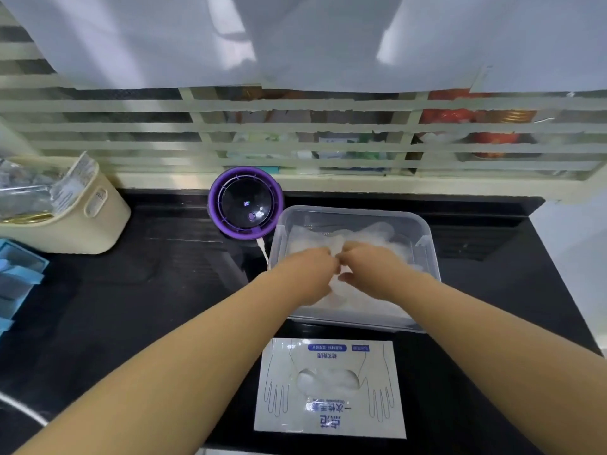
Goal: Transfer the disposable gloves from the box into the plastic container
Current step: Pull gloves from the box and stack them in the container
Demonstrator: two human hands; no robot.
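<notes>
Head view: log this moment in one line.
left hand: grips gloves | right hand: grips gloves | gloves: in plastic container | box: nearer, lying flat, more gloves in opening

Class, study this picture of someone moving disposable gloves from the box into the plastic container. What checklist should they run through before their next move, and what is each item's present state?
1. Plastic container open: ok, no lid on it.
2. Gloves inside the container: ok, a pile lies in it.
3. Hands free: not ok, left hand and right hand both pinch the pile.
4. Box emptied: not ok, white film shows through its opening.
5. Box within reach: ok, it lies flat on the counter, on the person's side of the container.
6. How many gloves remain in the box: cannot tell.
</notes>
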